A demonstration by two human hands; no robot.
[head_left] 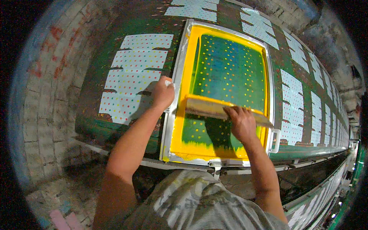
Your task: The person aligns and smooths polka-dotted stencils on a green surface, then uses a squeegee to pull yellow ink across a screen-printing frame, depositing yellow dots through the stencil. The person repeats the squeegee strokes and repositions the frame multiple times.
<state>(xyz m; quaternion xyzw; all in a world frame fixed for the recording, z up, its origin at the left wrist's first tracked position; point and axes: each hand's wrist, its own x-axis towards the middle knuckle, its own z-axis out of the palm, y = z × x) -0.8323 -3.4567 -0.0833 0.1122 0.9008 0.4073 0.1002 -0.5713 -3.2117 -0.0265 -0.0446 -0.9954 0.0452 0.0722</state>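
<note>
A silk-screen frame with metal sides lies on the long table in front of me. Its mesh is green with rows of small dots, and thick yellow ink lines its inner edges. My right hand is closed over the top of a wide wooden squeegee. The squeegee spans the mesh crosswise, slightly tilted, with yellow ink along its far edge. At the frame's left side, my left hand is wrapped round a white handle, mostly hidden by the fingers. A matching white handle stands free on the right side.
White cut pieces with coloured dots lie left of the frame. Similar dotted pieces run in rows along the table to the right. A metal rail follows the table's near edge. A block wall rises at left.
</note>
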